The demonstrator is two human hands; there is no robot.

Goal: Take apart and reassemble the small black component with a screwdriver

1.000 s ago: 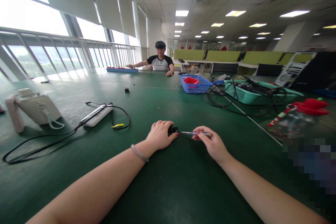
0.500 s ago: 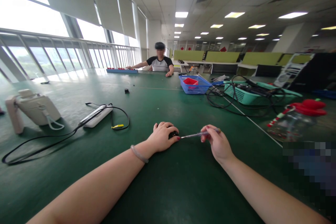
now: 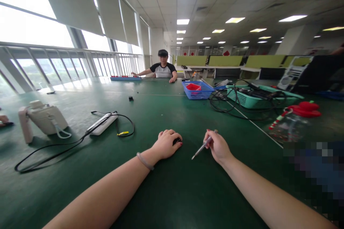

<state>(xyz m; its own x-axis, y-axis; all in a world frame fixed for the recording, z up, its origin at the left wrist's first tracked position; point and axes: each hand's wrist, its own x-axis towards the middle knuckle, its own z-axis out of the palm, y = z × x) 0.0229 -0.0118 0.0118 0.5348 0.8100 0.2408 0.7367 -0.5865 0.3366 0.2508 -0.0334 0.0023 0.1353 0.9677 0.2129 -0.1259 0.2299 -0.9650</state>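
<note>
My left hand (image 3: 168, 144) rests on the table, its fingers curled around a small black object (image 3: 177, 140). Most of that object is hidden under the fingers, so its kind does not show. To the right of it, my right hand (image 3: 218, 146) grips a slim silver screwdriver (image 3: 201, 149) like a pen. The screwdriver's tip slants down to the left, toward the tabletop, and stands apart from the black object.
On the green table (image 3: 161, 193) lie a white power bank (image 3: 103, 124) with a black cable, and a cream bottle (image 3: 48, 118). Rightward are a blue basket (image 3: 197, 94), a green basket (image 3: 242, 99) with cables, and a red-lidded jar (image 3: 292, 128). A person (image 3: 162, 68) sits opposite.
The screwdriver has left the black object. Its tip has swung downward and nearer to me. My left hand keeps its hold, and the view has tilted up slightly.
</note>
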